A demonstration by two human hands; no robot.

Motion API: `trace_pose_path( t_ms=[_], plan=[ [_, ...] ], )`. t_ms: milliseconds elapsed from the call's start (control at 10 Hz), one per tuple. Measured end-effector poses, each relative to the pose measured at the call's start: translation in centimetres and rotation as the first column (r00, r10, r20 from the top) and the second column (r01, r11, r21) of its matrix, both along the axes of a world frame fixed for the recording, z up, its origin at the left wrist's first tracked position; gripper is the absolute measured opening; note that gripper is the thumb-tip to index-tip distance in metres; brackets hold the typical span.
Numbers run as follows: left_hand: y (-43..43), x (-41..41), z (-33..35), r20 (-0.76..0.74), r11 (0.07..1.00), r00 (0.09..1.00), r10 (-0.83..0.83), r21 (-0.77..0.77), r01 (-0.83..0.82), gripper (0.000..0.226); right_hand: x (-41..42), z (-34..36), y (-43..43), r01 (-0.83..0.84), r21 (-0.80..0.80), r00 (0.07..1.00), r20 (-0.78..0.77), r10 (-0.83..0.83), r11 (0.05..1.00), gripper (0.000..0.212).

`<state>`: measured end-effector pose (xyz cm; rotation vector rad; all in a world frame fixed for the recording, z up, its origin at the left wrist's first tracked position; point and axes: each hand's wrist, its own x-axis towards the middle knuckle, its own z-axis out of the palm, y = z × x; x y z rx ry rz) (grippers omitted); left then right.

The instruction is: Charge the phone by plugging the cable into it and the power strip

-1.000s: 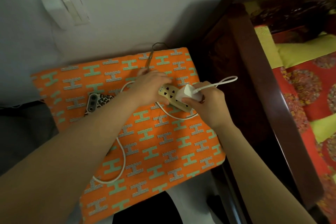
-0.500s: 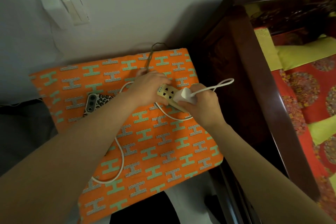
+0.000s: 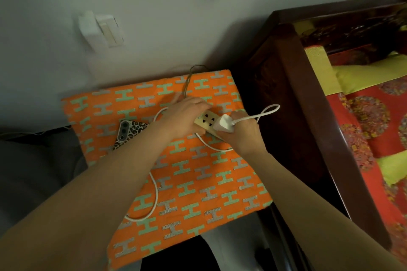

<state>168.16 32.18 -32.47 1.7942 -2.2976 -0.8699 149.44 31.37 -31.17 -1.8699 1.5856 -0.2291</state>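
A cream power strip (image 3: 206, 120) lies on an orange patterned cloth (image 3: 198, 182). My left hand (image 3: 182, 114) grips its far end and covers part of it. In my right hand (image 3: 241, 133) is a white charger plug (image 3: 225, 124), pressed against the near end of the strip. A white cable (image 3: 262, 114) loops off the plug to the right, then runs under my arms across the cloth. The phone (image 3: 130, 132), in a leopard-print case, rests face down to the left, partly hidden by my left forearm.
A dark wooden bed frame (image 3: 308, 116) with red and yellow bedding (image 3: 374, 138) stands close on the right. A white wall switch and box (image 3: 101, 31) are on the wall behind. The strip's brown cord (image 3: 189, 79) runs off the cloth's far edge.
My right hand has pushed the white plug down and left, closer onto the strip's near sockets. My left hand has stayed on the strip. The camera view has shifted slightly.
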Motion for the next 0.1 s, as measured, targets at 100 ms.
trace_pose_path(
  t_ms=[100],
  plan=[
    [0.36, 1.62, 2.77, -0.018, 0.996, 0.996, 0.084, -0.023, -0.084, 0.069, -0.66, 2.55, 0.38, 0.013, 0.131, 0.999, -0.052, -0.006, 0.991, 0.035]
  ],
)
